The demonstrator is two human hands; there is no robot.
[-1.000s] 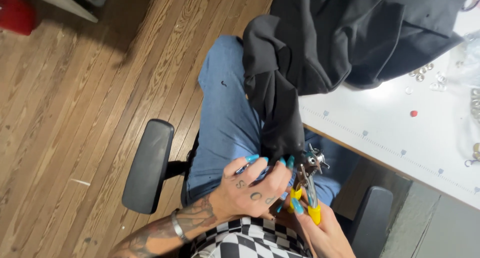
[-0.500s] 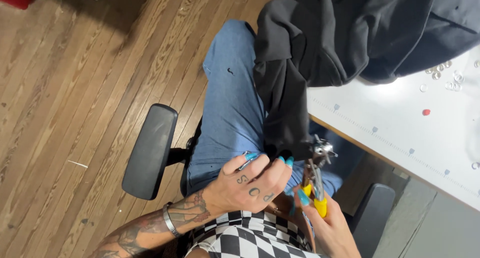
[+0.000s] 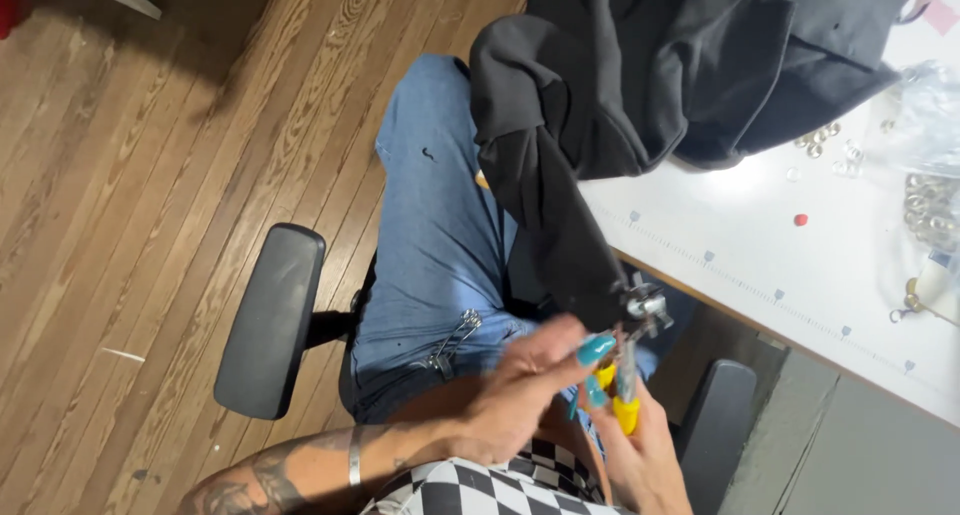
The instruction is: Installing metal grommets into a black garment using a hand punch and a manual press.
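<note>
My right hand (image 3: pixel 640 455) grips a pair of pliers with yellow handles (image 3: pixel 626 390), its metal head (image 3: pixel 645 305) pressed to the hanging end of a black garment (image 3: pixel 560 225). The garment drapes from the white table (image 3: pixel 760 255) down over my lap. My left hand (image 3: pixel 520 395), with teal nails, sits beside the pliers handles, fingers curled and blurred; what it holds cannot be made out. I sit in blue jeans (image 3: pixel 430 225).
Chair armrests stand at the left (image 3: pixel 270 320) and lower right (image 3: pixel 715 435). Small metal eyelets (image 3: pixel 825 140), a red bead (image 3: pixel 800 219) and a clear bag of metal rings (image 3: pixel 930 210) lie on the table. Wooden floor (image 3: pixel 150 175) extends to the left.
My left hand has let go of the garment's end and shifted toward the pliers handles. The view has drifted, so the table and garment sit slightly lower and farther left.
</note>
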